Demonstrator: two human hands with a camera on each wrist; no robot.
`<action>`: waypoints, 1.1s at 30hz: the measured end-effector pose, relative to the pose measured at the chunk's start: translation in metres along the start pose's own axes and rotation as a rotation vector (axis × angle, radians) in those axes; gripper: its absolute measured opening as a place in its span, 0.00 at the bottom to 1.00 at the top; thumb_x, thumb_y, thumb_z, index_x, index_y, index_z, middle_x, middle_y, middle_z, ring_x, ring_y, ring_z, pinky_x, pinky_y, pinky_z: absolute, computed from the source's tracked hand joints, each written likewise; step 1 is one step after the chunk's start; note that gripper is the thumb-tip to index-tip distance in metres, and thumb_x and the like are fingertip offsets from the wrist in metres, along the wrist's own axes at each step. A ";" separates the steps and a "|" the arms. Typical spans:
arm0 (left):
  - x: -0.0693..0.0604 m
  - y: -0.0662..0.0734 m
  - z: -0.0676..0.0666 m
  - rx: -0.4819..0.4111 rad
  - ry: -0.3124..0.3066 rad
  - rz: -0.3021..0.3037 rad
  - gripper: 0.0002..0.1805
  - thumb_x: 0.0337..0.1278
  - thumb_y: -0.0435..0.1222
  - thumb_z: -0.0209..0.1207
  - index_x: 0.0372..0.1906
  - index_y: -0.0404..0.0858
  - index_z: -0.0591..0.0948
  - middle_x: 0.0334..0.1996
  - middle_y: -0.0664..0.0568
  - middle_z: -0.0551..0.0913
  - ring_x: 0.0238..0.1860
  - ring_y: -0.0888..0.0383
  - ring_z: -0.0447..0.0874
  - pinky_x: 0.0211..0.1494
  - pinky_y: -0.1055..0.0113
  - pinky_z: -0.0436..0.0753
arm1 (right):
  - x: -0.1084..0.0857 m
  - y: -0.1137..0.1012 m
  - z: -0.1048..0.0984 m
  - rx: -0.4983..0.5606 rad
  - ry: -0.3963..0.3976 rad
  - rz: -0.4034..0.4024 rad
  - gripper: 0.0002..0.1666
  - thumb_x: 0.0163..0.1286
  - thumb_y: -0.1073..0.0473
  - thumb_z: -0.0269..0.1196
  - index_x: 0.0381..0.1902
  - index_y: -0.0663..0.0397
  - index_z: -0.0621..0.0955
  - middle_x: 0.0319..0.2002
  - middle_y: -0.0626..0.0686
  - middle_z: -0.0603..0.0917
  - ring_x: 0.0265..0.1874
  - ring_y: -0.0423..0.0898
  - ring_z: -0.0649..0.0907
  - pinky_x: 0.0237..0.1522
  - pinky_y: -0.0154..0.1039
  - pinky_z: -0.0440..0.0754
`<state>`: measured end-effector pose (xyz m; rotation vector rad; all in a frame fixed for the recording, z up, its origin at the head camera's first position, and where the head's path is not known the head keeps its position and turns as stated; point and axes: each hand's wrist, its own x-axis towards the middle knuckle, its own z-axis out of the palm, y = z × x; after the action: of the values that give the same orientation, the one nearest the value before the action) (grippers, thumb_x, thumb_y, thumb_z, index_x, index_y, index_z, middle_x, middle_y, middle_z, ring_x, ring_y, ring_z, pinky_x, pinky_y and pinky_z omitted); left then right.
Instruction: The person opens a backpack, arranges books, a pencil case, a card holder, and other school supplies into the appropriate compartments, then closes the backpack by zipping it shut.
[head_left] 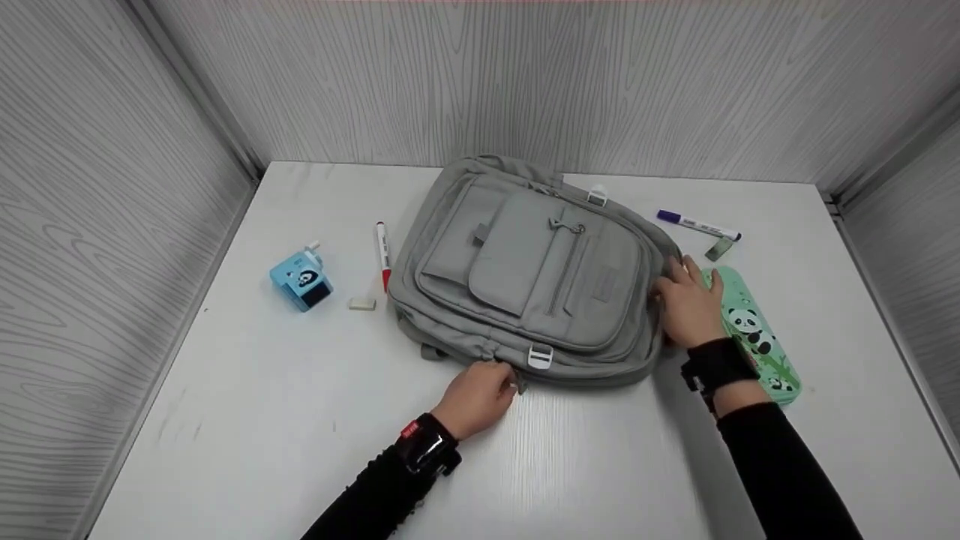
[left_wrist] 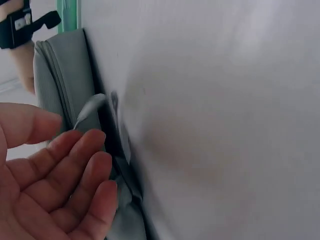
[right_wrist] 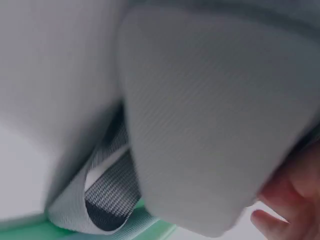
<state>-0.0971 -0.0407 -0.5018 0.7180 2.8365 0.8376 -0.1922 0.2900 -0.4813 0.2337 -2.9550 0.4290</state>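
Observation:
A grey backpack (head_left: 517, 262) lies on its back, front pocket up, turned at an angle on the white table. My left hand (head_left: 476, 397) is at its near side edge, pinching a zipper pull (left_wrist: 91, 108) between thumb and index finger; the other fingers are loosely bent. At the right end of the bag, my right hand (head_left: 690, 307) grips the edge, with some fingertips hidden against the fabric. In the right wrist view, fingers (right_wrist: 295, 195) show beside the grey fabric, with a loop of strap (right_wrist: 107, 200) below.
Beside my right wrist lies a green panda pencil case (head_left: 754, 337). Behind it are a blue-capped marker (head_left: 697, 225) and a small greyish-green block (head_left: 718, 249). Left of the bag sit a red-capped marker (head_left: 382, 251), a small eraser-like block (head_left: 361, 304) and a blue panda pencil sharpener (head_left: 300, 279).

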 end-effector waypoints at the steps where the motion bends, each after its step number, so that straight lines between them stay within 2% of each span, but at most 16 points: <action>1: -0.001 -0.002 -0.002 -0.006 0.001 0.003 0.04 0.63 0.34 0.60 0.37 0.37 0.83 0.31 0.49 0.85 0.35 0.53 0.84 0.38 0.64 0.80 | -0.004 -0.005 0.000 0.025 0.064 -0.014 0.08 0.68 0.71 0.56 0.40 0.66 0.82 0.66 0.70 0.73 0.71 0.68 0.65 0.69 0.74 0.52; 4: -0.004 -0.006 -0.009 -0.015 0.028 0.005 0.04 0.64 0.34 0.60 0.37 0.38 0.84 0.32 0.49 0.86 0.36 0.54 0.84 0.40 0.63 0.81 | -0.022 -0.033 0.004 0.127 0.297 -0.110 0.08 0.60 0.75 0.57 0.36 0.64 0.81 0.52 0.67 0.82 0.58 0.66 0.76 0.61 0.68 0.66; 6: -0.006 -0.010 -0.015 -0.014 0.069 -0.002 0.04 0.64 0.33 0.60 0.36 0.38 0.84 0.33 0.49 0.86 0.37 0.54 0.84 0.40 0.62 0.82 | -0.036 -0.059 0.009 0.189 0.431 -0.238 0.12 0.53 0.77 0.56 0.34 0.63 0.80 0.41 0.63 0.84 0.45 0.62 0.79 0.50 0.59 0.74; 7: -0.006 -0.011 -0.017 -0.011 0.096 -0.005 0.04 0.64 0.33 0.60 0.36 0.38 0.84 0.32 0.49 0.86 0.37 0.54 0.84 0.40 0.61 0.82 | -0.045 -0.074 0.012 0.210 0.470 -0.316 0.13 0.51 0.77 0.56 0.33 0.63 0.80 0.36 0.61 0.83 0.40 0.59 0.80 0.45 0.55 0.76; 9: -0.006 -0.014 -0.022 -0.011 0.163 -0.004 0.03 0.64 0.32 0.60 0.35 0.39 0.84 0.33 0.49 0.86 0.37 0.53 0.85 0.42 0.60 0.83 | -0.062 -0.105 0.018 0.229 0.485 -0.475 0.16 0.45 0.77 0.57 0.32 0.59 0.80 0.31 0.56 0.82 0.33 0.53 0.79 0.37 0.48 0.77; 10: -0.005 -0.015 -0.023 -0.008 0.197 0.000 0.03 0.63 0.32 0.60 0.35 0.39 0.84 0.32 0.49 0.86 0.37 0.53 0.85 0.41 0.60 0.83 | -0.071 -0.119 0.022 0.221 0.462 -0.541 0.16 0.45 0.76 0.58 0.33 0.58 0.81 0.31 0.53 0.82 0.31 0.50 0.79 0.35 0.45 0.78; 12: -0.004 -0.017 -0.026 -0.005 0.250 0.008 0.03 0.63 0.31 0.61 0.35 0.39 0.84 0.33 0.48 0.86 0.37 0.53 0.85 0.42 0.60 0.83 | -0.089 -0.145 0.031 0.183 0.390 -0.619 0.15 0.47 0.74 0.63 0.34 0.56 0.81 0.30 0.50 0.82 0.29 0.46 0.79 0.32 0.40 0.77; 13: -0.003 -0.017 -0.026 0.001 0.275 0.012 0.02 0.62 0.31 0.61 0.35 0.39 0.83 0.32 0.48 0.86 0.37 0.53 0.85 0.42 0.59 0.83 | -0.096 -0.156 0.035 0.152 0.341 -0.632 0.15 0.48 0.72 0.65 0.35 0.55 0.82 0.31 0.50 0.81 0.29 0.46 0.79 0.31 0.39 0.78; 15: -0.003 -0.017 -0.025 0.010 0.310 0.022 0.02 0.60 0.30 0.62 0.34 0.39 0.83 0.32 0.48 0.86 0.37 0.52 0.85 0.42 0.59 0.83 | -0.108 -0.171 0.044 0.059 0.245 -0.604 0.16 0.51 0.67 0.70 0.39 0.56 0.82 0.32 0.50 0.81 0.31 0.46 0.79 0.31 0.38 0.78; 18: -0.003 -0.016 -0.024 0.026 0.324 0.032 0.02 0.60 0.30 0.62 0.33 0.39 0.82 0.32 0.49 0.85 0.37 0.52 0.84 0.42 0.59 0.82 | -0.117 -0.186 0.055 -0.075 0.104 -0.500 0.22 0.53 0.61 0.73 0.47 0.60 0.82 0.36 0.54 0.81 0.33 0.49 0.79 0.31 0.40 0.80; 21: -0.004 -0.015 -0.021 0.041 0.327 0.049 0.02 0.60 0.30 0.63 0.33 0.39 0.81 0.32 0.49 0.84 0.38 0.52 0.83 0.43 0.59 0.82 | -0.118 -0.194 0.061 -0.143 0.025 -0.400 0.27 0.54 0.57 0.73 0.51 0.61 0.81 0.39 0.58 0.81 0.35 0.51 0.80 0.29 0.42 0.81; 24: -0.005 -0.014 -0.019 0.054 0.336 0.066 0.02 0.59 0.30 0.63 0.33 0.39 0.82 0.32 0.48 0.83 0.38 0.52 0.83 0.44 0.59 0.82 | -0.115 -0.200 0.065 -0.169 0.038 -0.353 0.26 0.54 0.56 0.72 0.50 0.60 0.82 0.37 0.57 0.81 0.32 0.51 0.79 0.24 0.42 0.78; 29: -0.005 -0.014 -0.014 0.085 0.375 0.112 0.02 0.58 0.29 0.63 0.34 0.38 0.82 0.32 0.49 0.83 0.38 0.52 0.83 0.43 0.60 0.82 | -0.109 -0.204 0.068 -0.222 0.101 -0.339 0.17 0.54 0.56 0.71 0.38 0.62 0.83 0.30 0.54 0.79 0.29 0.49 0.77 0.21 0.40 0.78; 33: -0.003 -0.018 -0.009 0.173 0.442 0.180 0.05 0.56 0.28 0.64 0.37 0.39 0.82 0.34 0.49 0.81 0.38 0.51 0.81 0.42 0.60 0.81 | -0.105 -0.202 0.067 -0.149 0.055 -0.297 0.11 0.56 0.60 0.69 0.31 0.62 0.80 0.28 0.55 0.78 0.28 0.51 0.77 0.24 0.42 0.80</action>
<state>-0.1034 -0.0598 -0.5035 0.9241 3.3088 0.8764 -0.0625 0.0930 -0.5078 0.6201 -2.8160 0.1725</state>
